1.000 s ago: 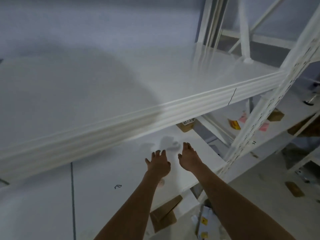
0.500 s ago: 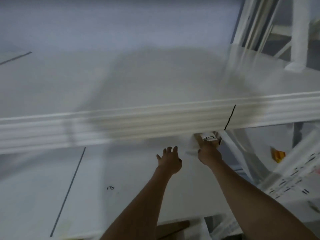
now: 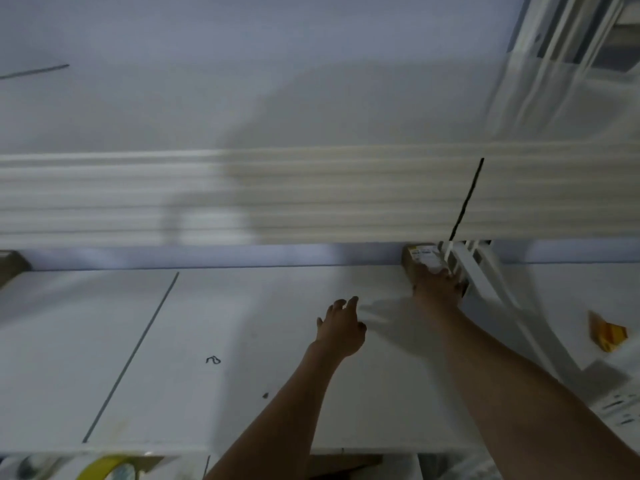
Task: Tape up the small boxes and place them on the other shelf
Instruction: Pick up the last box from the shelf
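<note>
right hand [image 3: 437,285] has reached the small box [image 3: 421,258], fingers seemingly gripping it; left hand [image 3: 341,330] stays loosely spread.

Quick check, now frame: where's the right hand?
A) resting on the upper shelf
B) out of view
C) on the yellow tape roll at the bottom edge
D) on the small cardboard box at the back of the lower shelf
D: the right hand reaches under the upper shelf and lies on the small cardboard box; the left hand holds nothing.
</note>
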